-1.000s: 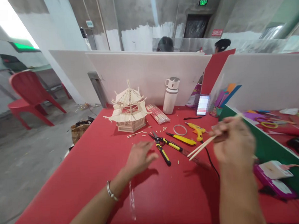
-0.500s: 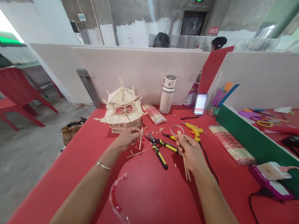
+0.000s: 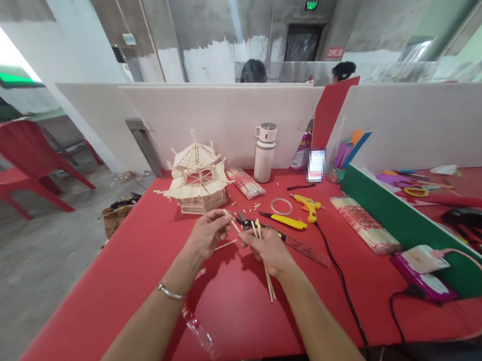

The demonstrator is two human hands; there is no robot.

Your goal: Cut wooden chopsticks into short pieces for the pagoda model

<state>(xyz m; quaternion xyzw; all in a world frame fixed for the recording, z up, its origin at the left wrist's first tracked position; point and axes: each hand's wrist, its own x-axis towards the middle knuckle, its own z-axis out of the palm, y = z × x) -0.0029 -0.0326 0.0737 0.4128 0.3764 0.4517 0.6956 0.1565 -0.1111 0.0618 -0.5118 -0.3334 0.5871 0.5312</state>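
My left hand [image 3: 211,233] pinches the upper end of a short wooden stick [image 3: 232,222], whose lower end meets the fingertips of my right hand [image 3: 266,249]. Two or more longer sticks [image 3: 269,281] are gripped in my right hand and point down toward the table. Partly hidden behind the hands lie the black-and-yellow pliers [image 3: 245,222]. A loose stick [image 3: 226,245] rests on the red table [image 3: 240,320] by my left fingers. Beyond my left hand stands a pagoda model [image 3: 198,185] built of sticks.
A yellow cutter [image 3: 289,221], a clear ring [image 3: 281,206], a yellow glue gun [image 3: 310,206] and a ruler [image 3: 307,251] lie to the right. Farther back are a white bottle [image 3: 265,155] and a stick pack [image 3: 245,183]. A crumpled wrapper [image 3: 200,331] lies in front.
My right hand has moved left with its sticks, and the hands have come together at the short stick. The cutter and ruler show more fully; the pliers are now mostly covered.
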